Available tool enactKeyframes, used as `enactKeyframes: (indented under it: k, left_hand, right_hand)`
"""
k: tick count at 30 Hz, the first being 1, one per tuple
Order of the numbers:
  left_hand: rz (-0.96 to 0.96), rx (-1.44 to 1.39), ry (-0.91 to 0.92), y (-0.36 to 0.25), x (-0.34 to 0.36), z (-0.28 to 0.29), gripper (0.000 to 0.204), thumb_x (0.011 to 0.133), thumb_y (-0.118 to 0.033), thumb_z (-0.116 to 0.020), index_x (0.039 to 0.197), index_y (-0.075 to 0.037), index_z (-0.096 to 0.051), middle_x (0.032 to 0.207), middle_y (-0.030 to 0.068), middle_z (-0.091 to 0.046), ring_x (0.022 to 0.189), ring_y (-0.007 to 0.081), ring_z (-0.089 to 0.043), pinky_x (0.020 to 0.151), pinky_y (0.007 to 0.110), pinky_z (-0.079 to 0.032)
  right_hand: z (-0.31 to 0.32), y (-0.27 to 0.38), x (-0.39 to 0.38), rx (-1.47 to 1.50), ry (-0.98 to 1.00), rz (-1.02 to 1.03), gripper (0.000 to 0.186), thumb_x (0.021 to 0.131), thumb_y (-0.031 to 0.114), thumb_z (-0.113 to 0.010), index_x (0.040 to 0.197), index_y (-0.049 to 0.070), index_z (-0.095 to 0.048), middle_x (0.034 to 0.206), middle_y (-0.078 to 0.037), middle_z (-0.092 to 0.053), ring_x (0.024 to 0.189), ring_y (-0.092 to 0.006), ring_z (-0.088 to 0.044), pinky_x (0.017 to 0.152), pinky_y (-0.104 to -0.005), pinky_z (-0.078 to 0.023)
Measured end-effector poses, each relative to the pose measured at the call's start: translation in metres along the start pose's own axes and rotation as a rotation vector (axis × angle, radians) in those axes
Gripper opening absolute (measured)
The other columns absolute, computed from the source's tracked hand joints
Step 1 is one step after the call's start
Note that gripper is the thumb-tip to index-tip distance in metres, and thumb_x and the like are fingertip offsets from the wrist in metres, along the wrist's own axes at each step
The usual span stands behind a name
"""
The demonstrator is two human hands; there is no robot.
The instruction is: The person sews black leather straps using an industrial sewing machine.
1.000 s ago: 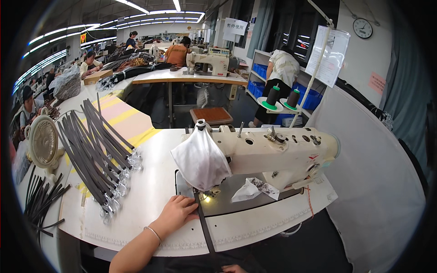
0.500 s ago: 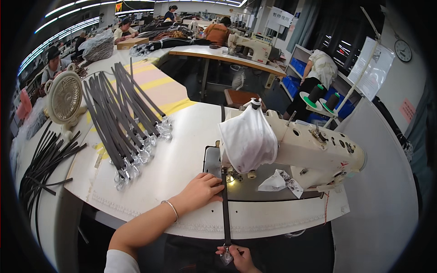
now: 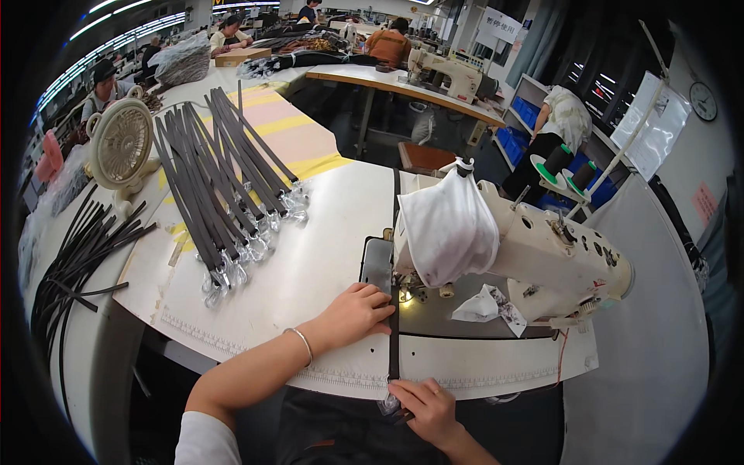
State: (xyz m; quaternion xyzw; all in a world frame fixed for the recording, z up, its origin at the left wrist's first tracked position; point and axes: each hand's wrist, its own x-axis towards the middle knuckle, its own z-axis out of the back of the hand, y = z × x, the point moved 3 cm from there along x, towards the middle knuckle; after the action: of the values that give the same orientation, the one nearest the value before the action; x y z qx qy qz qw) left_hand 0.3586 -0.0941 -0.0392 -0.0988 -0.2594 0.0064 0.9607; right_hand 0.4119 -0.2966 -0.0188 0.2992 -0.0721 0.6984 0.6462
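A dark strap runs lengthwise under the head of the sewing machine and down to the table's front edge. My left hand, a bracelet on its wrist, lies on the worktable left of the strap, just in front of the needle area. Its fingers are stretched out, and their tips touch the strap. At the front edge my right hand pinches the strap near its lower end. A clear-wrapped fitting hangs there, partly hidden by the fingers. White cloth covers the machine's front, and the needle itself is hidden.
Several dark straps with clear-wrapped ends lie on the table's left. More loose strips and a small fan are farther left. A crumpled cloth rests on the machine bed. Thread cones stand behind; people work beyond.
My right hand has moved up from below the table edge to the edge itself, taking the strap's wrapped end along. My left hand stays beside the strap. The whole view has shifted slightly.
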Motion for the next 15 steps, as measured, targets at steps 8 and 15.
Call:
enactKeyframes:
  k: [8, 15]
  left_hand:
    - [-0.004, -0.012, -0.001, 0.001, 0.000, 0.001, 0.036, 0.072, -0.030, -0.066, 0.098, -0.005, -0.064, 0.102, 0.0057, -0.059, 0.099, 0.0213, -0.053, 0.089, 0.033, -0.040]
    - [-0.010, -0.022, -0.008, 0.001, 0.000, -0.003, 0.034, 0.070, -0.025, -0.068, 0.096, -0.004, -0.065, 0.104, 0.0060, -0.060, 0.099, 0.0216, -0.054, 0.086, 0.034, -0.043]
  right_hand:
    - [-0.013, -0.029, 0.009, 0.018, 0.017, 0.103, 0.036, 0.057, 0.001, -0.064, 0.093, 0.005, -0.064, 0.099, -0.004, -0.064, 0.062, -0.0193, -0.055, 0.052, -0.0265, -0.048]
    - [-0.018, -0.049, 0.023, 0.040, 0.029, 0.129, 0.034, 0.060, 0.001, -0.061, 0.093, 0.005, -0.064, 0.105, -0.004, -0.063, 0.060, -0.0173, -0.058, 0.053, -0.0268, -0.048]
